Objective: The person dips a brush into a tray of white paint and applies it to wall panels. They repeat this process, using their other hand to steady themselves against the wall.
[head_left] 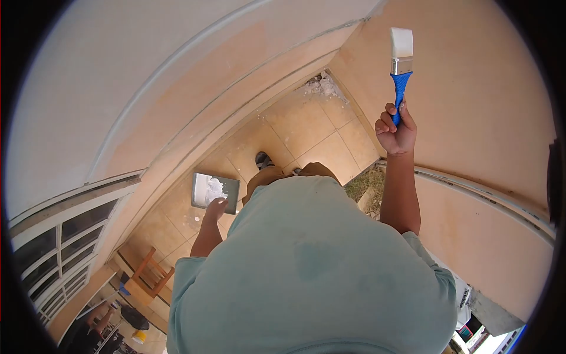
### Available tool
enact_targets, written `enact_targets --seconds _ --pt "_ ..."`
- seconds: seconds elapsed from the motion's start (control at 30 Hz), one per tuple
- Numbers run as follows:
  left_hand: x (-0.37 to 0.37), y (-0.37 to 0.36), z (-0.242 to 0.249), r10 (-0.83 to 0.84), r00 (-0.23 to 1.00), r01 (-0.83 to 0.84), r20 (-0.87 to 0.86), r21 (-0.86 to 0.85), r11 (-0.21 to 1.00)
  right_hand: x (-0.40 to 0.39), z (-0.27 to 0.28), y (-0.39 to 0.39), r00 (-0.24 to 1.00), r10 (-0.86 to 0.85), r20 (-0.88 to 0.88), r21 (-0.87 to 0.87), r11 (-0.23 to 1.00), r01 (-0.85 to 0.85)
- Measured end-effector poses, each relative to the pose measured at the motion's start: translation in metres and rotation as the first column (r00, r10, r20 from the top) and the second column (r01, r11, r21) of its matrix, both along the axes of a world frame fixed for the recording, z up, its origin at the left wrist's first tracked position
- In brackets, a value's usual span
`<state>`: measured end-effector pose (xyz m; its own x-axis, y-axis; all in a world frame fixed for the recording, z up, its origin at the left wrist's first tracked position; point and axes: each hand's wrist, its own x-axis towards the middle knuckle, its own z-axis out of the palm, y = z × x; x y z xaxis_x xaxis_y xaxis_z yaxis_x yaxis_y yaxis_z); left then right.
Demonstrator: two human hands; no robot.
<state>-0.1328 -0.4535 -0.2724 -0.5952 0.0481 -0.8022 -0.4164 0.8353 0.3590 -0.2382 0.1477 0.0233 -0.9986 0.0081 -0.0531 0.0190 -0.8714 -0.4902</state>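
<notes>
My right hand point(396, 131) is raised at the upper right with its fingers wrapped round a paintbrush point(401, 79). The brush has a blue handle and a metal ferrule, and it points up with white paint on its bristles. At lower left my left hand point(216, 207) grips the near edge of a dark paint tray point(231, 190), the thumb over the rim. White paint point(209, 187) covers much of the tray's inside. The fingers beneath the tray are hidden.
Peach walls point(471, 106) meet in a corner over a tiled floor point(300, 124) with white debris point(324, 85). A louvred window point(65, 236) is at left. A wooden chair point(150, 277) stands lower left, near another person point(88, 333). Dry grass point(368, 189) lies by the right wall.
</notes>
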Motion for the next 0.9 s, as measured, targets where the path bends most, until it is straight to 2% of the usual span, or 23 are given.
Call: enact_targets --seconds 0.07,0.13,0.2,0.23,0.3,0.33,0.4,0.47,0.5,0.53,0.6,0.63,0.67,0.7,0.73,0.77,0.8,0.83,0.87,0.9 --pt "-0.06 0.021 0.016 0.102 0.99 -0.099 -0.093 0.033 0.995 -0.008 0.004 -0.001 0.999 -0.053 -0.002 0.004 0.999 0.053" --pt "-0.116 0.047 0.047 0.015 0.978 0.006 -0.209 0.102 0.995 -0.021 0.012 -0.003 0.993 -0.122 0.001 0.019 0.992 0.121" --pt "-0.161 0.089 0.098 -0.052 0.964 0.071 -0.259 0.062 0.996 -0.032 0.011 0.004 0.989 -0.146 -0.006 0.054 0.988 0.147" --pt "-0.179 0.109 0.114 -0.098 0.948 0.113 -0.301 0.031 0.993 -0.036 0.011 0.009 0.985 -0.17 -0.02 0.038 0.985 0.171" --pt "-0.206 0.142 0.133 -0.164 0.892 0.212 -0.422 0.069 0.975 -0.047 0.012 0.023 0.971 -0.236 0.033 0.123 0.965 0.23" --pt "-0.217 0.167 0.156 -0.189 0.869 0.248 -0.458 0.072 0.966 -0.053 0.014 0.032 0.967 -0.255 0.013 0.108 0.962 0.253" --pt "-0.232 0.215 0.189 -0.231 0.82 0.308 -0.523 0.063 0.949 -0.065 0.015 0.053 0.946 -0.315 0.08 0.237 0.927 0.289" --pt "-0.243 0.26 0.213 -0.264 0.754 0.383 -0.602 0.076 0.921 -0.082 0.01 0.078 0.938 -0.337 0.082 0.278 0.911 0.304" --pt "-0.246 0.282 0.224 -0.264 0.735 0.401 -0.624 0.087 0.912 -0.091 0.009 0.09 0.929 -0.356 0.098 0.33 0.893 0.307" --pt "-0.25 0.306 0.238 -0.266 0.713 0.421 -0.649 0.094 0.902 -0.1 0.006 0.104 0.934 -0.349 0.083 0.313 0.899 0.308" --pt "-0.254 0.352 0.257 -0.235 0.696 0.408 -0.678 0.104 0.907 -0.12 -0.001 0.133 0.919 -0.357 0.165 0.396 0.878 0.27" --pt "-0.254 0.375 0.265 -0.183 0.707 0.387 -0.683 0.156 0.909 -0.128 -0.004 0.146 0.918 -0.362 0.16 0.366 0.886 0.285" --pt "-0.257 0.392 0.271 -0.19 0.648 0.432 -0.738 0.151 0.889 -0.136 -0.006 0.156 0.922 -0.354 0.156 0.455 0.854 0.251" --pt "-0.262 0.409 0.28 -0.241 0.6 0.493 -0.763 0.116 0.862 -0.143 -0.006 0.166 0.927 -0.343 0.152 0.545 0.812 0.211" --pt "-0.268 0.425 0.29 -0.279 0.55 0.548 -0.787 0.088 0.832 -0.149 -0.004 0.173 0.926 -0.345 0.152 0.53 0.82 0.218" --pt "-0.274 0.436 0.297 -0.357 0.493 0.578 -0.793 -0.007 0.816 -0.156 0.0 0.178 0.926 -0.332 0.181 0.632 0.761 0.149" --pt "-0.28 0.446 0.303 -0.363 0.494 0.573 -0.79 -0.018 0.819 -0.162 0.0 0.183 0.923 -0.319 0.215 0.721 0.69 0.071" --pt "-0.286 0.453 0.308 -0.364 0.442 0.572 -0.82 -0.055 0.818 -0.168 -0.005 0.186 0.925 -0.309 0.222 0.71 0.701 0.063" --pt "-0.289 0.458 0.313 -0.368 0.388 0.572 -0.845 -0.093 0.815 -0.172 -0.014 0.19 0.938 -0.31 0.158 0.75 0.655 0.091" --pt "-0.291 0.459 0.317 -0.379 0.391 0.572 -0.839 -0.101 0.814 -0.177 -0.02 0.19 0.946 -0.313 0.091 0.787 0.604 0.124"
